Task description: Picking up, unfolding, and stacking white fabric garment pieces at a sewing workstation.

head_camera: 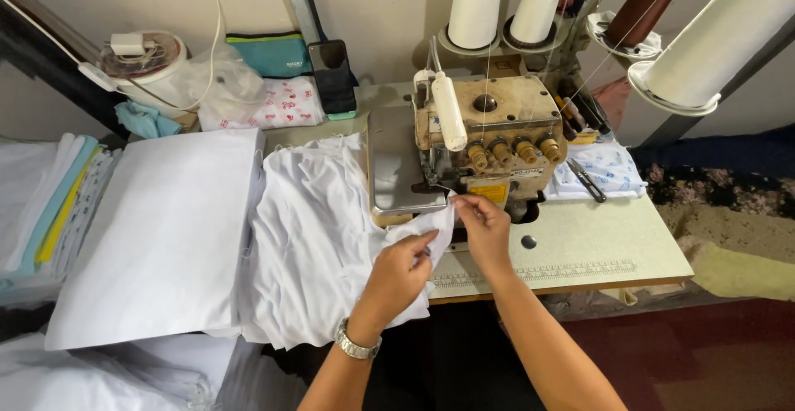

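Both hands hold a small white fabric piece just in front of the beige overlock sewing machine. My left hand, with a metal watch on its wrist, pinches the piece's lower edge. My right hand pinches its upper corner close under the machine's presser foot area. The piece lies partly over a rumpled heap of white fabric on the table to the left of the machine.
A flat stack of white cut panels lies at the left, with folded cloth beyond it. Thread cones stand behind the machine. A phone leans on the wall; scissors rest at the machine's right. The table's front edge is near.
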